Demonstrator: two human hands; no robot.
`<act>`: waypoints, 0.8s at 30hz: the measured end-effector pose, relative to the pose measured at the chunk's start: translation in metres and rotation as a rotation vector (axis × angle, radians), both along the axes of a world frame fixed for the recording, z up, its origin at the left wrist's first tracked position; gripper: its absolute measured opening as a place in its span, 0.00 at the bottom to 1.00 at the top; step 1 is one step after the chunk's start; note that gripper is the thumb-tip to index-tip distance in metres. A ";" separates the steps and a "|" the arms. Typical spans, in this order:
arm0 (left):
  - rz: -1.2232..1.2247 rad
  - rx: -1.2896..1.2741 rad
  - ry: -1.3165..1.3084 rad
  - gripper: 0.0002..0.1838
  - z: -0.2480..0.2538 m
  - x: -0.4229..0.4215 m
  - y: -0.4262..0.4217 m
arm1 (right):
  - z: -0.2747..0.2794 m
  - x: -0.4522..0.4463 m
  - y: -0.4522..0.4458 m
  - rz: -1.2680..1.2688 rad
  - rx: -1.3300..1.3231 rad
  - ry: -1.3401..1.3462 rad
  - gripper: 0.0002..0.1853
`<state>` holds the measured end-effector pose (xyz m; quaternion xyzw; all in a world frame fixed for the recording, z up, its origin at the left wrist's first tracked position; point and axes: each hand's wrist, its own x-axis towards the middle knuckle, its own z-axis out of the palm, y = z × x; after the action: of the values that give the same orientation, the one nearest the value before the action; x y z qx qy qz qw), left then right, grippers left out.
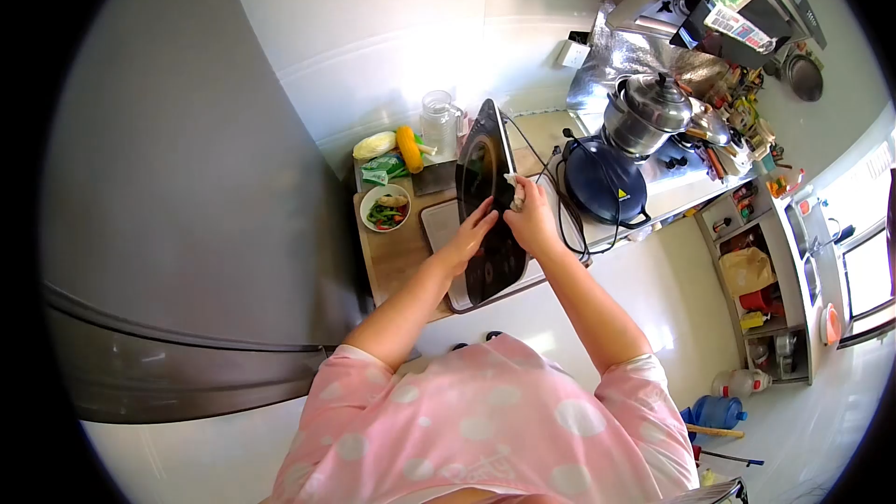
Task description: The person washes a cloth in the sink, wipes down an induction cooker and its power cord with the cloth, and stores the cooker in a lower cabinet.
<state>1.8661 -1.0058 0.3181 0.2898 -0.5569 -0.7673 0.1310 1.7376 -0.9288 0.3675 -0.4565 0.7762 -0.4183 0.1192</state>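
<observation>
A black induction cooker (495,257) is tipped up on its edge over a light-coloured tray (439,224) on the counter. Its dark glass face is turned to the left. My left hand (471,235) grips the cooker, with its fingers laid along the glass side. On the other side, my right hand (532,219) is closed around a small crumpled white cloth (512,189), close against the cooker's edge and underside. Whether the cloth is paper or fabric I cannot tell. A black power cord (557,210) loops to the right of the cooker.
A bowl of cut vegetables (385,209), a yellow squash-like vegetable (409,149), a cabbage (374,145) and a glass pitcher (439,123) stand at left. On the right are a dark blue electric pan (605,182) and a steel pot (644,117). A large grey refrigerator (196,177) borders the left.
</observation>
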 end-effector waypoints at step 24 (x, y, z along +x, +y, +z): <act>0.268 -0.218 0.011 0.55 0.051 0.042 -0.024 | 0.000 0.001 -0.056 0.364 -0.038 -0.860 0.11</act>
<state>1.9079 -1.0294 0.3690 0.3413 -0.5923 -0.6797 0.2658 1.7389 -0.9848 0.3674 -0.3725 0.5559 -0.5560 0.4931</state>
